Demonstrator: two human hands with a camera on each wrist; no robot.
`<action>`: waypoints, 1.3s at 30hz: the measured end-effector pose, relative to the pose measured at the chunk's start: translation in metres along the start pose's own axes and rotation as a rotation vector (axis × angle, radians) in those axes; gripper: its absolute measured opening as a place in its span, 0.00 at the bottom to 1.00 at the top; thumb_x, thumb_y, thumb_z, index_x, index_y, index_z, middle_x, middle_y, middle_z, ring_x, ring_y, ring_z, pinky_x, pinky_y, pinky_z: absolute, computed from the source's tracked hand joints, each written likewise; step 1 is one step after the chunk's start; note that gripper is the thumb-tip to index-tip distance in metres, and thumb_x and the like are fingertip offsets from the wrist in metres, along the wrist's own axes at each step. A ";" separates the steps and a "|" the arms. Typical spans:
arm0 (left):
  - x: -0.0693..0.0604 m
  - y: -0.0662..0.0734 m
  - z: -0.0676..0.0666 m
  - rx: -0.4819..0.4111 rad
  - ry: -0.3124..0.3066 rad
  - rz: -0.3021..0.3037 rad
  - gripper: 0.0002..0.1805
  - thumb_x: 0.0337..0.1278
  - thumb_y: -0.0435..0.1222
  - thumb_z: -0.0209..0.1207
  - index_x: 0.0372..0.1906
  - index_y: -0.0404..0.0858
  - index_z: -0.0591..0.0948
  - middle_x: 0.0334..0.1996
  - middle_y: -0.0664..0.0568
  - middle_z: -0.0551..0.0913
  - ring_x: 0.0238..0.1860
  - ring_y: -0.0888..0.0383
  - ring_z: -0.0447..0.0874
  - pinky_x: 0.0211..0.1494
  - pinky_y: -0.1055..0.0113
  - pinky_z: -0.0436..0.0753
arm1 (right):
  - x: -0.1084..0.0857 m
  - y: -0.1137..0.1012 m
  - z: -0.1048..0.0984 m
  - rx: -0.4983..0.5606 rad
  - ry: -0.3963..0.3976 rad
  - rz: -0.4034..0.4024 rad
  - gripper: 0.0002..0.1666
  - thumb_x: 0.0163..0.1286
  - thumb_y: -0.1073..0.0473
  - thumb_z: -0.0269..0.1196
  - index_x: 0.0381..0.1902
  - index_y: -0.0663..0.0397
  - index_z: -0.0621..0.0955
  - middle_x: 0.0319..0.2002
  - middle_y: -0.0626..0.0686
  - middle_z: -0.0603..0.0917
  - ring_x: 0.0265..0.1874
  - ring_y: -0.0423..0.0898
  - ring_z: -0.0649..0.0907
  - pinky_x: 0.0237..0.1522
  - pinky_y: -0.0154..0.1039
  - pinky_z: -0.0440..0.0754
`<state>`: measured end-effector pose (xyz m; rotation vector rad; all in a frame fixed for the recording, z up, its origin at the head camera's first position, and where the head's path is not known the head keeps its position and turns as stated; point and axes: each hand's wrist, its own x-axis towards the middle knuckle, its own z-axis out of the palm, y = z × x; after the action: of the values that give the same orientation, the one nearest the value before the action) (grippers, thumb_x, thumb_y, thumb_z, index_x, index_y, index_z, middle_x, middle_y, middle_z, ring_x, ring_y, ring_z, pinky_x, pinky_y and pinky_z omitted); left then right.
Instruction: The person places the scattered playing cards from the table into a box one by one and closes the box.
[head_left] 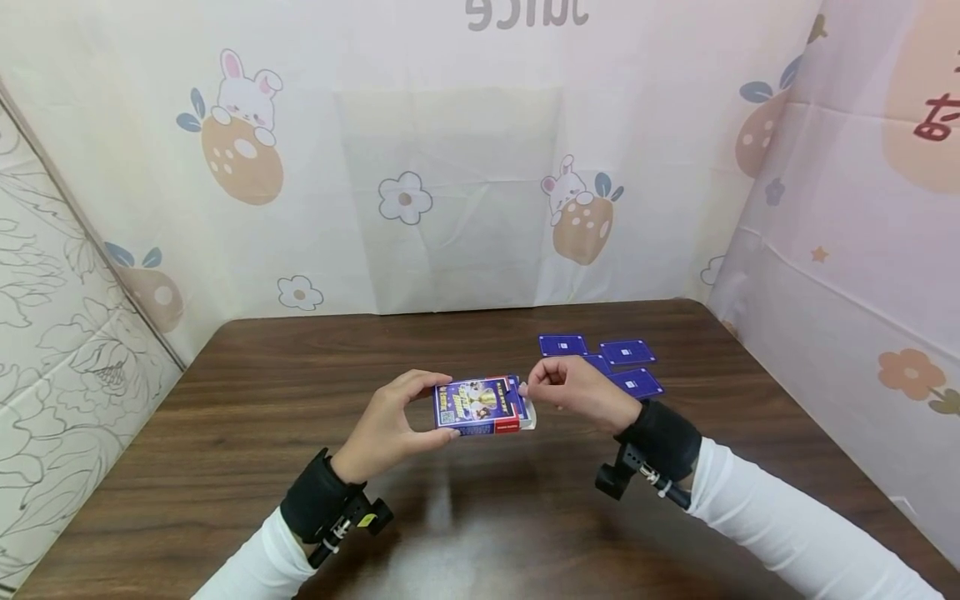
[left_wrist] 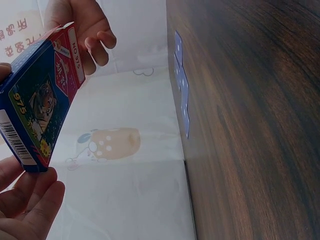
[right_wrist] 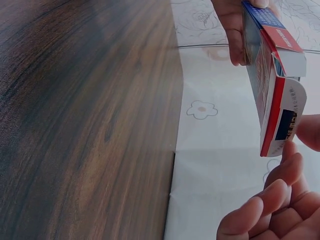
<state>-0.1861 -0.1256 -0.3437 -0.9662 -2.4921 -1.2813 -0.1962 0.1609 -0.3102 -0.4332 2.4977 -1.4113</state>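
Observation:
A blue and red card box (head_left: 477, 405) is held up over the table in my left hand (head_left: 390, 425), thumb along the near side and fingers along the far side. One face carries a tiger picture, visible in the left wrist view. The box's right end is open, and its white end flap (right_wrist: 289, 112) sticks out. My right hand (head_left: 577, 390) is at that end, thumb and index finger pinching the flap's edge; its other fingers are loosely curled. Inside the box, the contents are mostly hidden. Several blue cards (head_left: 628, 352) lie flat on the table behind the right hand.
The brown wooden table (head_left: 315, 367) reaches back to a printed cloth (head_left: 457, 250) hanging behind it. More cloth hangs along the right side, and a flower-patterned panel (head_left: 67, 358) stands at the left. Each wrist wears a black band with a camera.

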 end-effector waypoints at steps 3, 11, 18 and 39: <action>0.000 0.001 0.001 -0.005 -0.001 0.002 0.32 0.45 0.38 0.75 0.58 0.36 0.78 0.54 0.48 0.81 0.50 0.56 0.78 0.55 0.61 0.81 | 0.000 0.000 0.001 -0.007 0.000 -0.008 0.11 0.69 0.57 0.63 0.37 0.62 0.79 0.31 0.52 0.76 0.36 0.50 0.75 0.36 0.40 0.75; 0.000 0.002 0.002 0.007 0.001 0.005 0.33 0.44 0.38 0.75 0.58 0.36 0.78 0.54 0.48 0.81 0.51 0.56 0.78 0.55 0.59 0.81 | 0.001 0.000 0.004 -0.047 0.011 -0.021 0.10 0.67 0.57 0.64 0.36 0.61 0.79 0.29 0.51 0.74 0.34 0.49 0.74 0.34 0.36 0.72; -0.002 0.003 0.004 0.026 0.001 0.014 0.33 0.43 0.37 0.75 0.58 0.35 0.78 0.54 0.48 0.81 0.53 0.54 0.78 0.55 0.57 0.81 | 0.003 0.001 0.008 -0.056 0.009 -0.019 0.09 0.67 0.58 0.64 0.35 0.60 0.78 0.28 0.50 0.73 0.34 0.48 0.74 0.32 0.35 0.71; -0.003 -0.002 0.005 -0.004 0.095 -0.012 0.37 0.44 0.34 0.74 0.63 0.33 0.74 0.55 0.44 0.79 0.54 0.51 0.79 0.58 0.53 0.80 | -0.008 0.008 -0.019 -0.064 0.113 0.031 0.17 0.72 0.50 0.60 0.40 0.61 0.78 0.31 0.51 0.75 0.32 0.47 0.74 0.33 0.36 0.75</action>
<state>-0.1839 -0.1239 -0.3491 -0.8708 -2.4282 -1.3046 -0.1969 0.1828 -0.3065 -0.3342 2.6329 -1.3842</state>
